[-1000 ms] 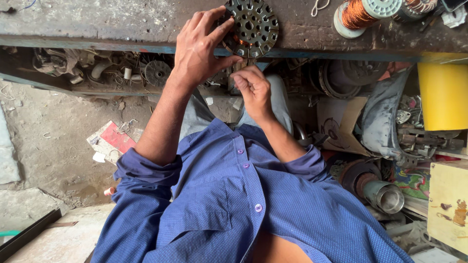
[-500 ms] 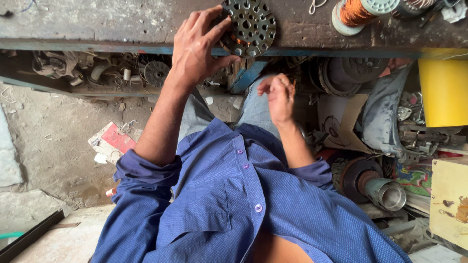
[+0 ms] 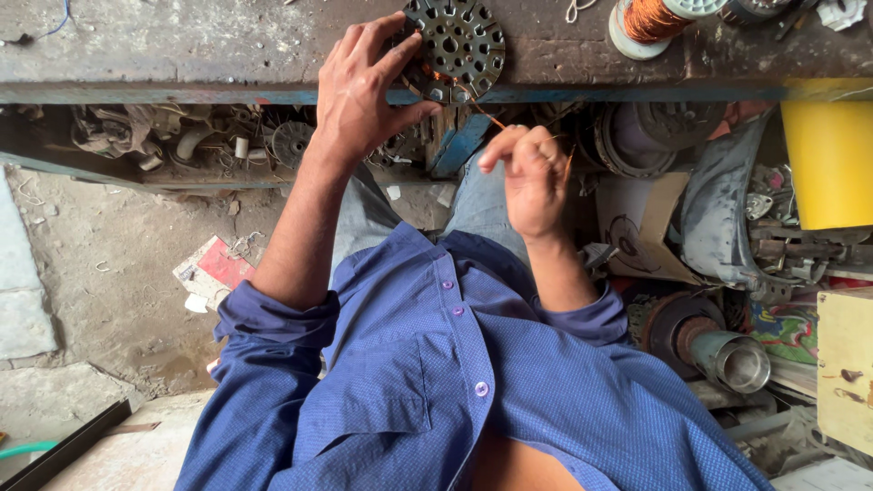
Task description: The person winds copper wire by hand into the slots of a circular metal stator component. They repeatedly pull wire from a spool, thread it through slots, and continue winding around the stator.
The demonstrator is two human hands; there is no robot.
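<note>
I see one round slotted metal stator (image 3: 455, 47) lying at the near edge of the counter (image 3: 182, 45), copper showing in its slots. My left hand (image 3: 364, 91) is spread over its left side, fingers (image 3: 386, 59) wide and pressed on the rim, thumb against the near edge. My right hand (image 3: 532, 177) hangs below the counter edge, its fingers pinched narrow on one thin copper wire (image 3: 491, 116) that runs up to the stator. Far right on the counter stands one spool of copper wire (image 3: 647, 23). Under the counter, a shelf (image 3: 182, 145) is crowded with small metal parts, and to the right I count one yellow container (image 3: 832, 159) and one motor rotor with a shiny shaft end (image 3: 718, 350); what the container holds I cannot tell. One red and white carton (image 3: 218, 271) lies on the dirt floor at left.
</note>
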